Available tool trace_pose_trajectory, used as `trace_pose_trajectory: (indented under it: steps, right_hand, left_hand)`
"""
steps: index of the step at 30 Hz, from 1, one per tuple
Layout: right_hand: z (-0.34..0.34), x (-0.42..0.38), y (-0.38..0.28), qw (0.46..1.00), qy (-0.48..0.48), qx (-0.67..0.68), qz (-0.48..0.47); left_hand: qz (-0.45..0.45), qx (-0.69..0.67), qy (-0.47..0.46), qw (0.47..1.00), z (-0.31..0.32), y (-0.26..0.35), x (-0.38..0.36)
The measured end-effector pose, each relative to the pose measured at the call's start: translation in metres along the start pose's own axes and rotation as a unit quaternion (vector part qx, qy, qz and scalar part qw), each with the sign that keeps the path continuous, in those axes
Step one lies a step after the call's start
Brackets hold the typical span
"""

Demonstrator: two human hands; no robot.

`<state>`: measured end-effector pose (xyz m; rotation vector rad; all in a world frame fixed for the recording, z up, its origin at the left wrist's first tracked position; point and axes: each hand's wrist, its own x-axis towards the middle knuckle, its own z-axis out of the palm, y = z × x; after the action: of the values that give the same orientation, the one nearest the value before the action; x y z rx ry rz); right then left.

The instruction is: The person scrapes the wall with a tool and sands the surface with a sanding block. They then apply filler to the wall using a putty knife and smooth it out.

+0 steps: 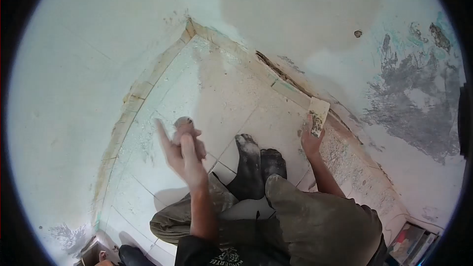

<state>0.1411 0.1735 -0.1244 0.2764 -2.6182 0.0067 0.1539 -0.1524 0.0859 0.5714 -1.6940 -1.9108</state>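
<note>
My right hand (311,143) grips a flat, pale rectangular piece (320,110) mottled with dark specks. That piece is up against the foot of the right wall, beside a long broken gap (283,73) along the top of the skirting (236,49). Over the floor tiles to the left, my left hand (186,155) is raised, slightly blurred, with the index finger stretched out. Its other fingers curl around a small rounded greyish thing (183,122), whose kind I cannot tell.
Dusty floor tiles (172,93) run into the corner. Rubble (352,152) lies along the right wall, below a grey damaged patch (414,103). My socked feet (246,167) are between my hands. A box of items (411,241) stands lower right; another person's hand (102,256) shows lower left.
</note>
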Motion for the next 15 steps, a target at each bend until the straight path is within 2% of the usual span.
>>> trace_pose_trajectory:
  steps: [1, 2, 4, 7, 8, 9, 10, 12, 13, 14, 15]
  right_hand:
    - [0.001, -0.002, -0.001, 1.0, 0.0, 0.004, 0.0]
    - [0.002, -0.004, -0.001, 0.999, -0.004, 0.05, 0.02]
    - [0.007, 0.003, 0.001, 0.995, 0.0, 0.091, 0.043]
    - [0.0, -0.008, 0.0, 0.991, -0.004, 0.122, 0.059]
    - [0.019, -0.014, 0.003, 0.914, -0.01, 0.339, 0.223]
    - [0.028, -0.019, 0.005, 0.763, -0.016, 0.529, 0.371]
    - [0.022, -0.012, 0.002, 0.763, -0.013, 0.527, 0.373]
    - [0.004, 0.007, -0.012, 0.883, 0.021, 0.381, 0.272]
    - [0.003, 0.006, -0.012, 0.883, 0.022, 0.379, 0.274]
    - [0.003, 0.004, -0.011, 0.884, 0.0, 0.378, 0.276]
    - [0.003, 0.003, -0.01, 0.884, -0.021, 0.377, 0.276]
  left_hand:
    - [-0.082, -0.006, 0.031, 0.996, -0.002, -0.021, 0.001]
    - [-0.08, -0.005, 0.032, 0.996, -0.01, -0.035, 0.0]
    - [-0.149, 0.062, 0.188, 0.969, -0.035, -0.05, 0.008]
    - [0.029, 0.086, 0.252, 0.963, -0.064, -0.013, 0.02]
    - [0.099, 0.102, 0.279, 0.95, -0.065, 0.008, 0.026]
    - [0.133, 0.118, 0.279, 0.944, -0.075, 0.026, 0.028]
    - [0.168, 0.134, 0.278, 0.936, -0.085, 0.038, 0.027]
    - [0.231, 0.161, 0.343, 0.896, -0.094, 0.046, 0.031]
    - [0.234, 0.158, 0.382, 0.88, -0.088, 0.042, 0.033]
    - [0.245, 0.188, 0.385, 0.87, -0.087, 0.029, 0.036]
    - [0.169, 0.189, 0.349, 0.902, -0.081, 0.014, 0.038]
